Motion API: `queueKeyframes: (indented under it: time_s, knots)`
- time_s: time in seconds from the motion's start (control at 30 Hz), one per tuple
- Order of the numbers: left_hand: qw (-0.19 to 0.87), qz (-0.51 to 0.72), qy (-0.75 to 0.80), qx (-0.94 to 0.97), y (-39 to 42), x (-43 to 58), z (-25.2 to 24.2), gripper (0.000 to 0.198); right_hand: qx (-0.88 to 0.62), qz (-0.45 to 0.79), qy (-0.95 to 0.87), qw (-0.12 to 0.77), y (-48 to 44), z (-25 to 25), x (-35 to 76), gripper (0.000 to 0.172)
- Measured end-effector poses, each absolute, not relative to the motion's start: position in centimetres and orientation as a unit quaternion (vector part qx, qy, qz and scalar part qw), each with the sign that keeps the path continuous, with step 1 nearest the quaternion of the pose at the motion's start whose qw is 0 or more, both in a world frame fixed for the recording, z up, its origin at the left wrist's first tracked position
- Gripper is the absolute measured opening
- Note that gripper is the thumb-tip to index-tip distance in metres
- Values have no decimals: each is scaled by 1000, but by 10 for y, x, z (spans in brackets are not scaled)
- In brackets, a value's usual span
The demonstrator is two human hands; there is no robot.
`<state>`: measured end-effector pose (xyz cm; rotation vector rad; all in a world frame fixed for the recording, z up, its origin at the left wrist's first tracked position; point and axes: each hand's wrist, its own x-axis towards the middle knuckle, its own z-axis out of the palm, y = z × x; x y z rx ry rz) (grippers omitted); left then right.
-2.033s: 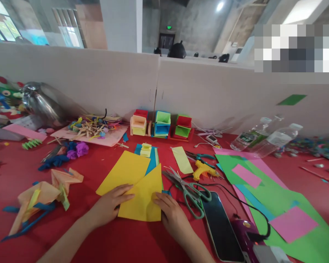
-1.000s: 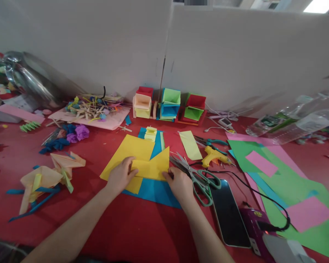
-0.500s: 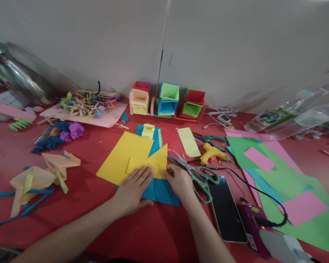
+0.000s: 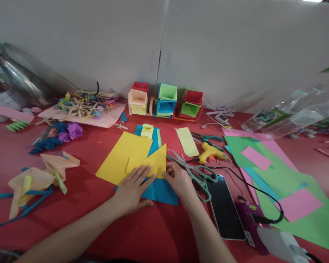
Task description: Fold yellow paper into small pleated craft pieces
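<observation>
My left hand (image 4: 133, 188) lies flat with fingers stretched out, pressing the lower edge of a folded yellow paper (image 4: 150, 164). My right hand (image 4: 179, 180) is curled at the paper's right corner, fingertips pinching its edge. The folded piece rests on a blue sheet (image 4: 160, 191) and partly over a larger yellow sheet (image 4: 120, 159), all on the red table (image 4: 112, 233).
Green-handled scissors (image 4: 197, 173) and a phone (image 4: 226, 206) lie just right of my right hand. A yellow glue gun (image 4: 210, 153), green and pink sheets (image 4: 265, 170), bottles (image 4: 285, 118), paper boxes (image 4: 164, 100) at the wall, and paper scraps (image 4: 35, 182) at left.
The yellow paper's lower part was folded up, uncovering the blue sheet. My left hand went from gripping the fold to lying flat on it. The view tilted down.
</observation>
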<state>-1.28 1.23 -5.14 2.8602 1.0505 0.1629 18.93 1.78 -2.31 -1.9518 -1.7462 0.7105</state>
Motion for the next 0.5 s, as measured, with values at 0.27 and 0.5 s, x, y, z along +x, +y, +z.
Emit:
queueKeyframes:
  time_s: [0.27,0.5]
  knots:
    - [42,55,336,939,13,-11,-52,76,-701,251,-633,210,15,-21,185,20]
    - [50,47,334,940,13,-11,-52,76,-704,243,-635,206,15,-21,185,22]
